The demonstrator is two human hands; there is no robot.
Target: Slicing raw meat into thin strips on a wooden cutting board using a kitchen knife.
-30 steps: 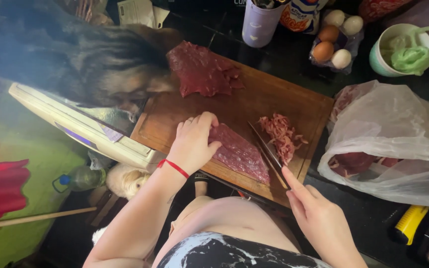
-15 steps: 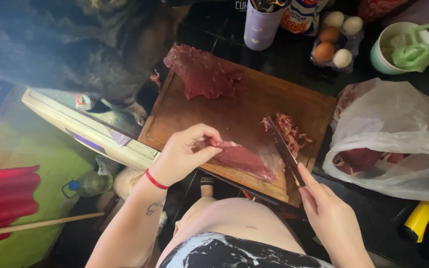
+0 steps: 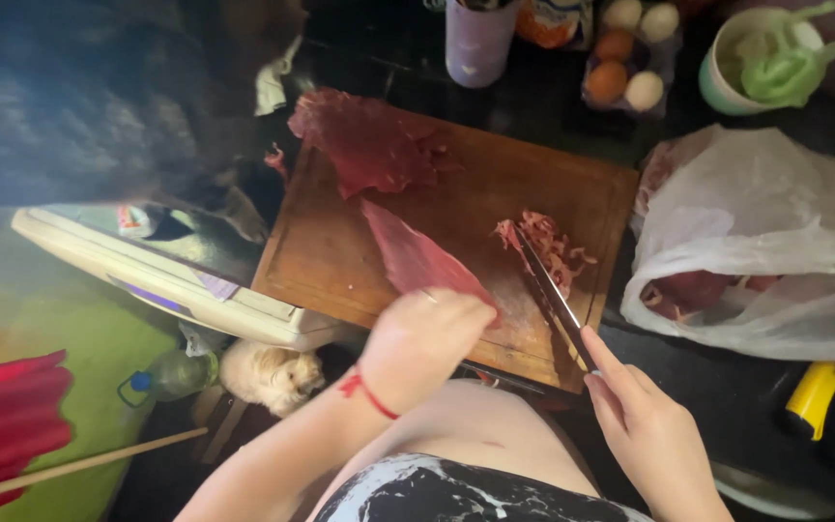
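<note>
My left hand [image 3: 424,340] pinches the near end of a flat slab of raw red meat [image 3: 410,253], lifted at an angle over the wooden cutting board [image 3: 331,256]. My right hand [image 3: 651,435] grips the handle of a long knife [image 3: 545,287], whose blade lies flat on the board beside a small pile of cut meat strips [image 3: 551,246]. A second, larger piece of raw meat [image 3: 364,140] rests at the board's far left corner.
A white plastic bag holding more meat [image 3: 756,246] lies right of the board. Behind it stand a pale cup [image 3: 478,41], an egg tray [image 3: 630,58] and a green-handled mug [image 3: 775,60]. A dark furry animal [image 3: 79,106] crouches left; a small light dog [image 3: 273,375] sits below.
My left hand has shifted from pressing the slab flat to pinching its near end and lifting it. The knife blade has slid right, next to the strips. The dark animal moved left.
</note>
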